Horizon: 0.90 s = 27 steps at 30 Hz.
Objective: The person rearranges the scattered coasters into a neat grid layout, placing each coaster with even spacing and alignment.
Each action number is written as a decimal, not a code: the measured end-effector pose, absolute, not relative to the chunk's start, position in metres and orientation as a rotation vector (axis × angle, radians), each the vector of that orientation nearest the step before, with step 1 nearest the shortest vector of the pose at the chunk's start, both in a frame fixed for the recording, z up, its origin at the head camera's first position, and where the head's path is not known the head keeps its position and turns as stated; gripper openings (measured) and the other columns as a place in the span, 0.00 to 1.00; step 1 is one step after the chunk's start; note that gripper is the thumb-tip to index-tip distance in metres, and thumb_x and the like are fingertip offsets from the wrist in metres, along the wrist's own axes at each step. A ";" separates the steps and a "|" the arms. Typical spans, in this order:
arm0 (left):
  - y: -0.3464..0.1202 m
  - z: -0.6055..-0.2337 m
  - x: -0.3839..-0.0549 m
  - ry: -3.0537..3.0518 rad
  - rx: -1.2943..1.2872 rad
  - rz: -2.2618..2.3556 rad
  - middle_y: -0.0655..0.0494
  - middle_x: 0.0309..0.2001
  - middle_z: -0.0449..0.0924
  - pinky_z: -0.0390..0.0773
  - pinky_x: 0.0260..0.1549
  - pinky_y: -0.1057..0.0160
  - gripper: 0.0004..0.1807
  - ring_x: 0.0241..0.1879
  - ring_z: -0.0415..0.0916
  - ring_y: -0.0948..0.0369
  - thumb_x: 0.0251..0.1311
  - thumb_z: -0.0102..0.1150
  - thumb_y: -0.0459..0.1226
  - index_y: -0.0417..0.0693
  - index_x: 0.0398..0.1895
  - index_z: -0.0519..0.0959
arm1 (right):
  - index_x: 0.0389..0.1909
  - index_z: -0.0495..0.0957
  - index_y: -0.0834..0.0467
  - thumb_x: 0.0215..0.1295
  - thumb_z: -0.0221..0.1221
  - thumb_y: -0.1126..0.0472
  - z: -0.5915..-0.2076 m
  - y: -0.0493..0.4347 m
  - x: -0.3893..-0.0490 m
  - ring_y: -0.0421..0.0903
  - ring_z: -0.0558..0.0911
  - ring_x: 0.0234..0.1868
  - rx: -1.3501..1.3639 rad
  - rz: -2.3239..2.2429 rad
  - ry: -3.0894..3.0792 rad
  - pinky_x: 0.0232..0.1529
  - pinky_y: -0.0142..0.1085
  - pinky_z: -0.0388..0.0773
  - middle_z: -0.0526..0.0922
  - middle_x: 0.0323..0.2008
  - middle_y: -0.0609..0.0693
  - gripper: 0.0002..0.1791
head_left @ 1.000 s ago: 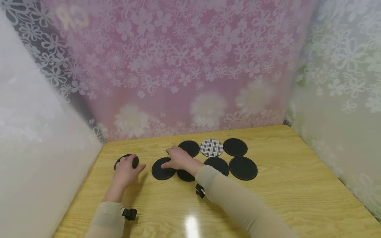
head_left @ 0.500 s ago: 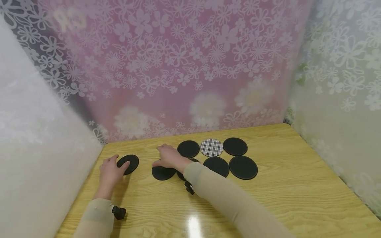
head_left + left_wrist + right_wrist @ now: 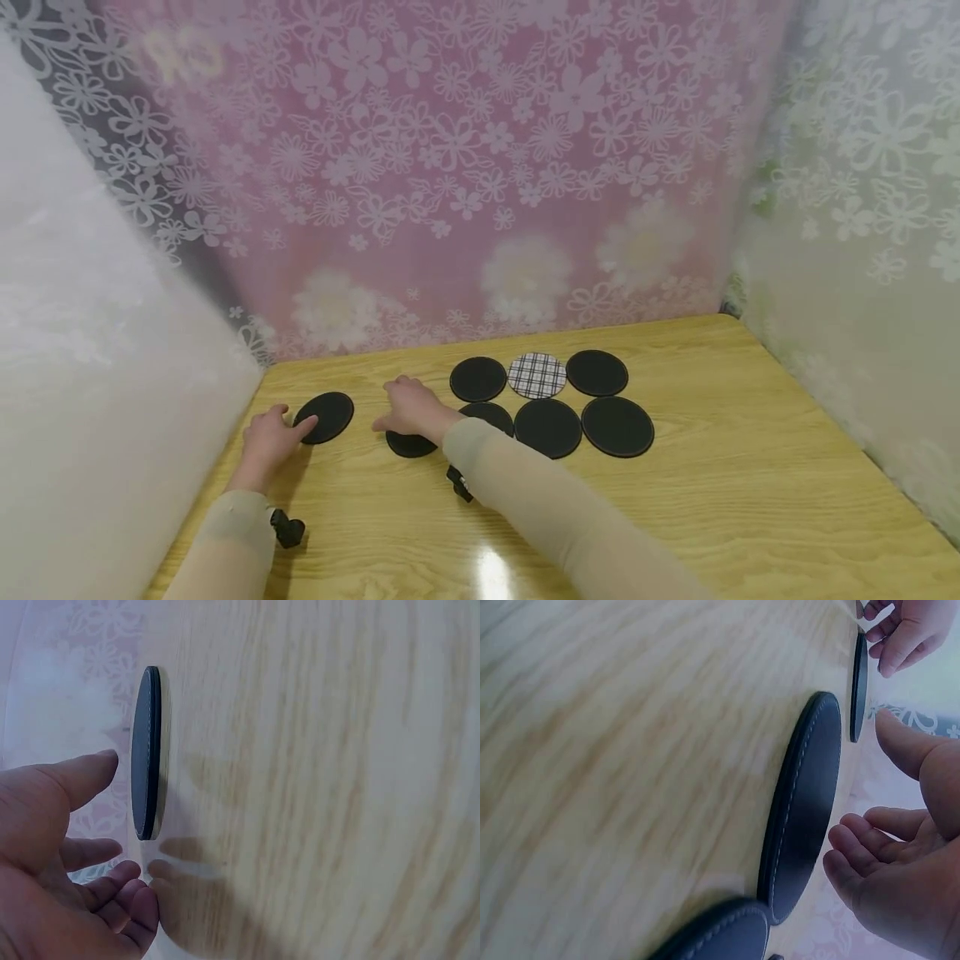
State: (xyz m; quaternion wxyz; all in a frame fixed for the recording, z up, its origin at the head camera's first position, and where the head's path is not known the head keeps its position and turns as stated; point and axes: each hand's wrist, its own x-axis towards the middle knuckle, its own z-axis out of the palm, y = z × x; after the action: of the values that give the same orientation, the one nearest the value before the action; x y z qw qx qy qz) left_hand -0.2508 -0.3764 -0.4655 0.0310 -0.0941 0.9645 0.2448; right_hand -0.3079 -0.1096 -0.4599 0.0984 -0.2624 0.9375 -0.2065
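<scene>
A round black coaster (image 3: 328, 417) lies apart at the left of the table, with stitching along its edge. My left hand (image 3: 264, 442) is just left of it, thumb by its near edge. In the left wrist view a gap shows between that thumb and the coaster (image 3: 144, 757), whose edge looks layered, perhaps a stack. My right hand (image 3: 414, 407) hovers over another black coaster (image 3: 411, 445), hiding its far part. The right wrist view shows its fingers loosely bent and apart from the coaster (image 3: 810, 810). Neither hand holds anything.
To the right, more black coasters form two rows: a back-row one (image 3: 478, 380), one behind at right (image 3: 597, 372), and front ones (image 3: 547, 428). A plaid white coaster (image 3: 537, 375) sits in the back row. Patterned curtains (image 3: 480, 167) enclose the wooden table (image 3: 675, 517).
My left hand has come off the left coaster, moving left and toward me. My right hand has shifted left across the front row, uncovering the back-row black coaster.
</scene>
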 end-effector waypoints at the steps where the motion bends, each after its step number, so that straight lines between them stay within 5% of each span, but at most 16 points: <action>1: -0.377 -0.465 -0.250 2.967 -0.287 0.742 0.12 0.73 0.59 0.53 0.72 0.22 0.48 0.74 0.52 0.18 0.82 0.58 0.54 0.18 0.79 0.57 | 0.82 0.71 0.57 0.76 0.70 0.40 -0.460 -0.112 -0.307 0.55 0.74 0.76 -0.781 -0.605 2.769 0.71 0.45 0.76 0.74 0.77 0.56 0.42; 10: -0.374 -0.458 -0.254 2.929 -0.249 0.606 0.11 0.72 0.59 0.54 0.70 0.22 0.56 0.72 0.51 0.17 0.75 0.65 0.60 0.15 0.77 0.59 | 0.78 0.76 0.55 0.76 0.68 0.36 -0.458 -0.126 -0.299 0.52 0.77 0.72 -0.812 -0.445 2.809 0.70 0.45 0.75 0.78 0.72 0.53 0.40; 19: -0.365 -0.461 -0.250 2.936 -0.265 0.656 0.15 0.69 0.65 0.56 0.68 0.24 0.50 0.71 0.53 0.21 0.73 0.69 0.57 0.18 0.74 0.66 | 0.62 0.86 0.53 0.75 0.68 0.35 -0.460 -0.133 -0.296 0.52 0.80 0.64 -0.742 -0.368 2.871 0.66 0.45 0.77 0.82 0.63 0.51 0.29; 27: -0.362 -0.461 -0.254 2.951 -0.257 0.661 0.16 0.62 0.72 0.60 0.66 0.25 0.47 0.65 0.64 0.21 0.71 0.72 0.55 0.16 0.66 0.70 | 0.57 0.88 0.48 0.76 0.65 0.32 -0.462 -0.144 -0.289 0.49 0.76 0.60 -0.721 -0.256 2.919 0.67 0.44 0.73 0.78 0.61 0.49 0.26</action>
State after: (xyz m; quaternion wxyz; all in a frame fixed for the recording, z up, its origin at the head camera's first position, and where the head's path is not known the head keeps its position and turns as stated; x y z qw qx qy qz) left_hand -0.2538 -0.3622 -0.4607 0.0535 -0.0845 0.9709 0.2175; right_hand -0.2893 -0.1440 -0.4621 0.0621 -0.2385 0.9654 -0.0848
